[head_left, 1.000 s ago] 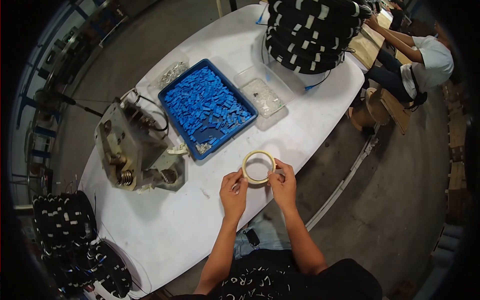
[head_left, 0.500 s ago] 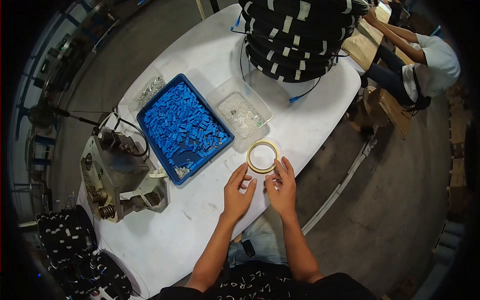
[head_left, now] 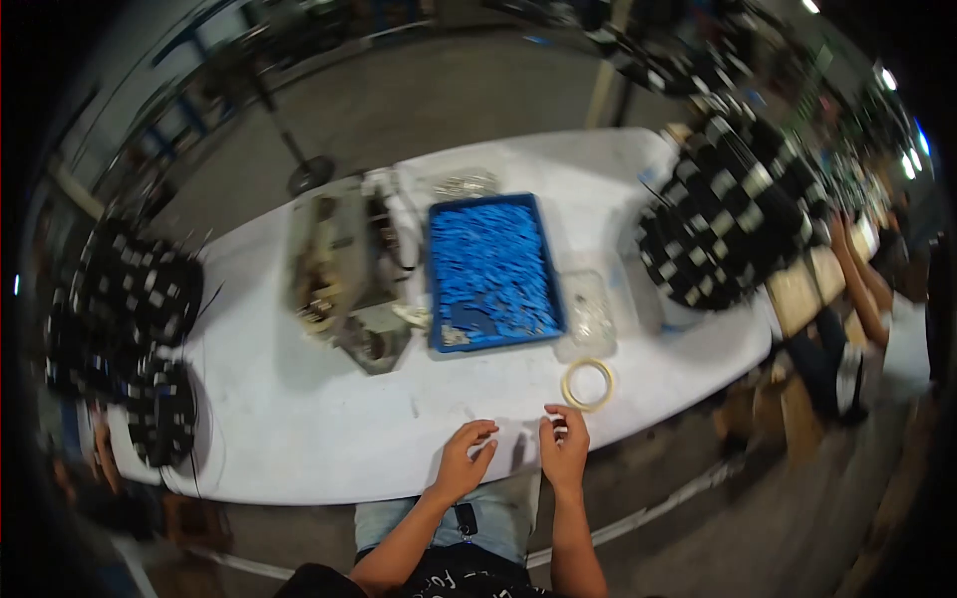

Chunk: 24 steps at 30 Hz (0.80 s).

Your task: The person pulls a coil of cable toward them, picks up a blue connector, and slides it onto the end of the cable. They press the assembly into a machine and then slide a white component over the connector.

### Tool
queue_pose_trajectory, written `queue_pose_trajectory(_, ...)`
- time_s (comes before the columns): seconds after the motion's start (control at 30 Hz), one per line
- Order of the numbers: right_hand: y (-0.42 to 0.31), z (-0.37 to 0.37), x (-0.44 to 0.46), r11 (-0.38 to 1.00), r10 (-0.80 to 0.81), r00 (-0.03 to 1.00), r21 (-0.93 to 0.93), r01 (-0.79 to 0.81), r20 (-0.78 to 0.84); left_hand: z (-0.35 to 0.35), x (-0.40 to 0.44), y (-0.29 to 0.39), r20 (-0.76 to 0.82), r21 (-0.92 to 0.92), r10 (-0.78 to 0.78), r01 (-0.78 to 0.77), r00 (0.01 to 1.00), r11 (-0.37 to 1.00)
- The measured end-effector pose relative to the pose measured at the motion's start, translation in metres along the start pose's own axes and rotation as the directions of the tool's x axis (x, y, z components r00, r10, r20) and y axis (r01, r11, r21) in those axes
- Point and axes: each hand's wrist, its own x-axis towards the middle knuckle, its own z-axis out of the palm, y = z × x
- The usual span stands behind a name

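My left hand (head_left: 465, 460) hovers over the near edge of the white table, fingers curved and thumb apart, with nothing in it. To its right, my right hand (head_left: 565, 450) is also empty, its fingers loosely bent and spread. A roll of yellowish tape (head_left: 567, 392) lies flat on the table just beyond my right fingertips, apart from them. Farther off stands a blue tray (head_left: 559, 304) filled with small blue plastic parts (head_left: 488, 261). A clear plastic container (head_left: 605, 344) with whitish small pieces sits right of the tray. The view is blurred by motion.
A metal bench machine (head_left: 344, 259) stands left of the tray. Wrapped black cable coils (head_left: 733, 214) are stacked at the right; more black coils (head_left: 159, 409) lie at the left. A bag of small metal parts (head_left: 466, 183) is behind the tray. Another person (head_left: 902, 344) works at far right.
The view has swung left, so the table's things appear farther right and the left coils show more. Both hands have drawn back from the tape roll, which my fingers were beside.
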Motion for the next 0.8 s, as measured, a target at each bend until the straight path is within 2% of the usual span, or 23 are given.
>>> queue_pose_trajectory(0.07,-0.010,0.016,-0.003,0.999,0.035,0.985,0.001,-0.036,0.167,-0.015,-0.005,0.004,-0.017,-0.039,-0.046,0.045,0.999,0.998)
queue_pose_trajectory(0.1,-0.019,0.026,-0.004,0.997,0.065,0.960,-0.047,-0.054,0.274,-0.030,-0.005,0.010,-0.018,0.038,-0.024,0.024,1.000,0.999)
queue_pose_trajectory(0.13,-0.020,0.037,-0.005,0.996,0.039,0.927,-0.089,-0.006,0.373,-0.042,-0.007,0.007,-0.135,0.023,-0.033,0.036,0.990,0.999)
queue_pose_trajectory(0.2,-0.029,0.064,-0.012,0.998,0.034,0.876,-0.069,-0.001,0.480,-0.070,-0.009,-0.004,-0.146,0.119,0.116,-0.099,0.982,0.988)
queue_pose_trajectory(0.27,-0.042,0.096,-0.017,0.994,0.074,0.820,-0.111,-0.013,0.568,-0.104,-0.014,-0.010,-0.264,0.084,0.066,-0.045,0.962,0.995)
queue_pose_trajectory(0.33,-0.051,0.132,-0.024,0.990,0.061,0.747,-0.137,0.041,0.662,-0.143,-0.025,-0.015,-0.326,0.103,0.082,-0.050,0.942,0.993)
queue_pose_trajectory(0.47,-0.066,0.208,-0.040,0.984,0.080,0.620,-0.162,0.077,0.781,-0.229,-0.062,-0.040,-0.505,0.048,0.053,-0.033,0.862,0.998)
queue_pose_trajectory(0.53,-0.083,0.242,-0.054,0.982,0.062,0.524,-0.145,0.118,0.849,-0.262,-0.080,-0.056,-0.590,0.080,0.065,-0.021,0.805,0.997)
queue_pose_trajectory(0.6,-0.096,0.275,-0.065,0.977,0.061,0.461,-0.149,0.155,0.885,-0.293,-0.095,-0.062,-0.655,-0.220,-0.191,0.057,0.731,0.974)
queue_pose_trajectory(0.67,-0.109,0.302,-0.078,0.968,0.051,0.381,-0.140,0.209,0.923,-0.316,-0.106,-0.060,-0.709,-0.210,-0.195,0.062,0.677,0.976)
queue_pose_trajectory(0.73,-0.121,0.329,-0.090,0.966,0.053,0.342,-0.136,0.222,0.938,-0.336,-0.113,-0.059,-0.788,-0.253,-0.191,-0.026,0.585,0.967)
queue_pose_trajectory(0.8,-0.129,0.355,-0.101,0.964,0.058,0.308,-0.134,0.231,0.950,-0.358,-0.122,-0.060,-0.824,-0.269,-0.185,-0.082,0.535,0.960)
